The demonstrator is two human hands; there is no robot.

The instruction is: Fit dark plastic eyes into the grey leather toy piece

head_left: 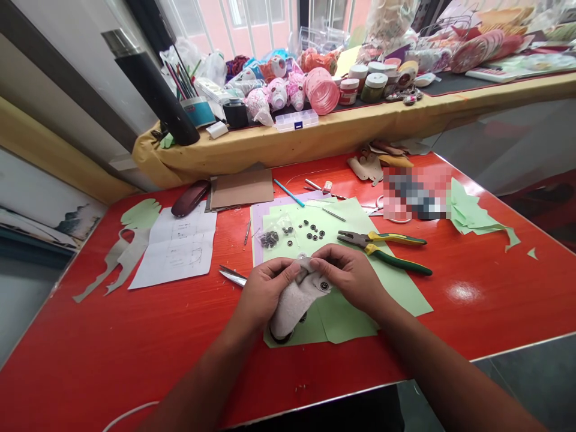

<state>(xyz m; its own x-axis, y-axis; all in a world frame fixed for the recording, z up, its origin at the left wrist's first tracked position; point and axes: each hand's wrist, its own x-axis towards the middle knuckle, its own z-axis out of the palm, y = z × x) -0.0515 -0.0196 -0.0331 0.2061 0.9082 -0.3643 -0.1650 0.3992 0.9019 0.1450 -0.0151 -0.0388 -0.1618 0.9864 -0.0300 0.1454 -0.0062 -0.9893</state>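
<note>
Between my two hands is a small piece of light grey fabric or leather (292, 305) with a dark round snap button (324, 286) on its right flap. My left hand (270, 287) pinches its upper left edge between thumb and fingers. On the upper right edge, my right hand (345, 271) pinches it in the same way. A pale round piece (302, 257) shows at the top between the fingertips. Just beyond lie several loose dark snap parts (312, 228) and a clear bag (275, 233) of more. Pliers (382, 245) with yellow and green handles rest right of them.
Green paper sheets (396, 282) lie under the work on the red table (157, 348). Scissor blades (233, 276) poke out by my left hand. A printed sheet (180, 246) and glasses case (191, 198) are left. Jars (348, 91) and a black flask (155, 90) stand on the ledge.
</note>
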